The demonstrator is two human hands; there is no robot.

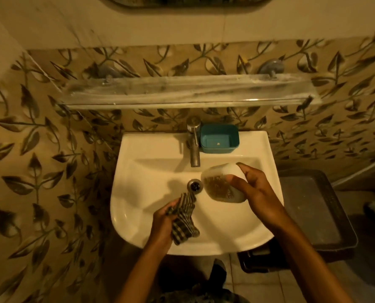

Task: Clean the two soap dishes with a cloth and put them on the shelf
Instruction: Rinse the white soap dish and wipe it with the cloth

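Note:
My right hand (257, 193) grips a white soap dish (218, 182) over the basin, tilted so its dirty brownish inside faces left. My left hand (167, 219) clutches a bunched checked cloth (185, 217) just below and left of the dish, apart from it. A second, teal soap dish (219, 139) rests upright on the back ledge of the white sink (147, 149), right of the tap. The glass shelf (182, 90) is fixed to the wall above the sink and carries nothing.
The metal tap (194, 143) rises at the sink's back centre, its spout over the drain (195, 184). A dark flat-topped stand (313, 206) sits to the right of the sink. Leaf-patterned tiles cover the walls. A mirror's lower edge shows at the top.

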